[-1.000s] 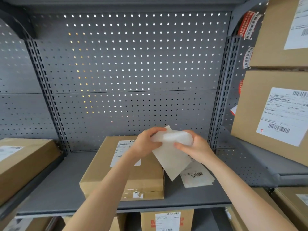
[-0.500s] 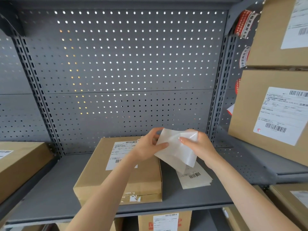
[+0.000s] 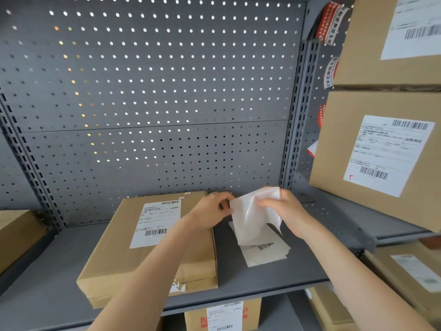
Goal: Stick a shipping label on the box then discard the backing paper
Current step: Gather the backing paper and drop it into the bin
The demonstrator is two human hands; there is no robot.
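Observation:
A flat cardboard box (image 3: 124, 266) lies on the grey shelf (image 3: 274, 275), with a white shipping label (image 3: 156, 223) stuck on its top. Just right of the box, above the shelf, both hands hold a glossy white backing paper (image 3: 250, 218), folded over on itself. My left hand (image 3: 210, 211) pinches its left edge. My right hand (image 3: 286, 211) grips its upper right part, thumb across the front. Under the paper lies a small stack of unused labels (image 3: 265, 254) with a barcode showing.
A perforated grey back panel (image 3: 152, 96) rises behind the shelf. Labelled cardboard boxes (image 3: 381, 151) stand on the shelves at the right, another box (image 3: 16, 232) at the left, and more boxes (image 3: 224, 316) sit on the shelf below.
The backing paper hung long and open a second ago; it is now folded shorter between the hands. Both hands have shifted slightly right of the box.

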